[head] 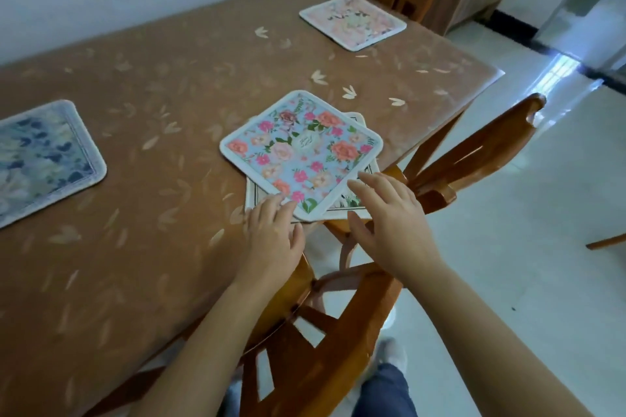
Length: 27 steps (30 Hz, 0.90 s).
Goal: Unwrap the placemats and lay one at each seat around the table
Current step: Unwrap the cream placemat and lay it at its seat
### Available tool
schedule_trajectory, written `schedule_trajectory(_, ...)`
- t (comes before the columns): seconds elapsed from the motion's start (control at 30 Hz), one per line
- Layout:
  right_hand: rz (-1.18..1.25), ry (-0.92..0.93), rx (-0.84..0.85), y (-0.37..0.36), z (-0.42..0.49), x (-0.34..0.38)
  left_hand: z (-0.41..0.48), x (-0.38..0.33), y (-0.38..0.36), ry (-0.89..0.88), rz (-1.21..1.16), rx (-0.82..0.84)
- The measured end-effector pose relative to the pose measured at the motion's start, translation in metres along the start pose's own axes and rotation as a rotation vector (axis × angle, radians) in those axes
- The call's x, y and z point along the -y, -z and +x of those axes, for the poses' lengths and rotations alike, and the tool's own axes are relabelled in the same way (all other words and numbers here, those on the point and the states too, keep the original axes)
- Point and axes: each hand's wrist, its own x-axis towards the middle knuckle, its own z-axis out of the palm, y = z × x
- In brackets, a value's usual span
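Left grip [272, 234] flat, fingers on near corner of blue floral placemat [301, 152] — skewed atop second placemat [343, 202] at worktop [162, 85] edge. Right grip [382, 213] spread wide, just beside. Navy placemat [44, 159] well apart, leftward.

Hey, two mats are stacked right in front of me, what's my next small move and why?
Probably pinch the flowered top mat with the right hand and lift it off the mat beneath, while the left hand, already touching the near corner, steadies that one: two mats share this spot.
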Motion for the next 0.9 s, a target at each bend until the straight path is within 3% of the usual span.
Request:
schedule_trajectory(0.3, 0.062, 0.282, 0.125, -0.01, 0.086, -0.068, 0.047, -0.015, -0.034, 0.22, 0.101, -0.066)
schedule_trajectory(0.53, 0.009, 0.526, 0.332, -0.044, 0.131, -0.096, 0.07, -0.019, -0.068, 0.263, 0.154, -0.043)
schedule_trajectory(0.8, -0.032, 0.516, 0.634, -0.112, 0.155, -0.113, 0.071, 0.01, -0.112, 0.286, 0.14, 0.148)
schedule_trajectory(0.9, -0.034, 0.535, 0.661, -0.128, 0.156, -0.117, 0.069, 0.011, -0.124, 0.25, 0.177, 0.157)
